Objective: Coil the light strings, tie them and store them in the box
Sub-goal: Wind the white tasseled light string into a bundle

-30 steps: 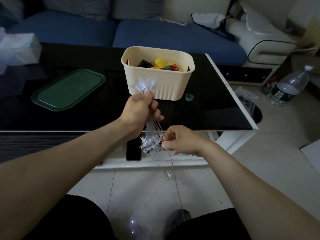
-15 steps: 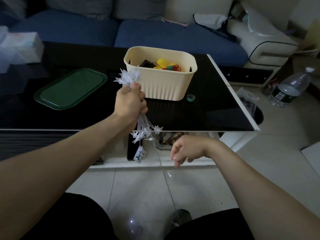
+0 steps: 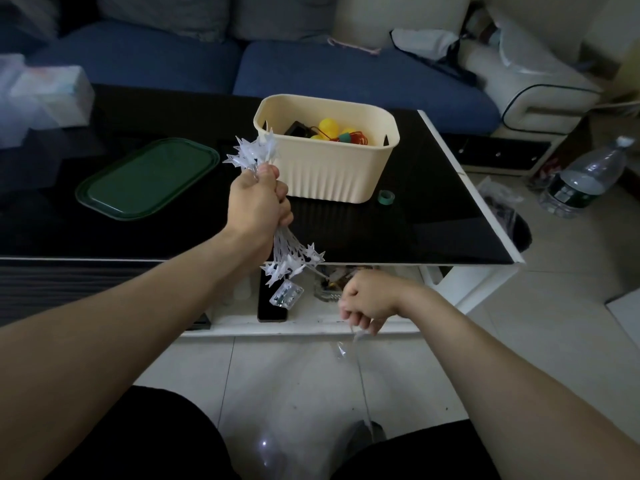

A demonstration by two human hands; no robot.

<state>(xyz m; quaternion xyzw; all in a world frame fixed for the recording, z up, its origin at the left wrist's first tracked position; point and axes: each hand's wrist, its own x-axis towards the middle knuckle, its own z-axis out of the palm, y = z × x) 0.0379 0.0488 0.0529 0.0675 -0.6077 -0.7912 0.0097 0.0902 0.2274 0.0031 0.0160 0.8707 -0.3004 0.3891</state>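
My left hand (image 3: 258,206) grips a coiled bundle of clear star light string (image 3: 294,261) in front of the cream box (image 3: 332,174). Stars stick out above my fist and hang below it, with a small clear battery pack (image 3: 286,294) dangling under the bundle. Lower right, my right hand (image 3: 367,303) has its fingers curled round the loose thin wire (image 3: 360,362), which runs down toward the floor between my knees. The cream box stands on the black glass table (image 3: 415,230) and holds yellow balls and red wire.
A dark green lid (image 3: 149,178) lies on the table's left. A small green tape roll (image 3: 385,197) sits right of the box. A black phone (image 3: 272,306) lies on the white lower shelf. A blue sofa stands behind; a water bottle (image 3: 585,178) is on the floor at right.
My left hand moved left and up with the bundle. My right hand left the bundle's lower end, dropped down and closed round the loose wire.
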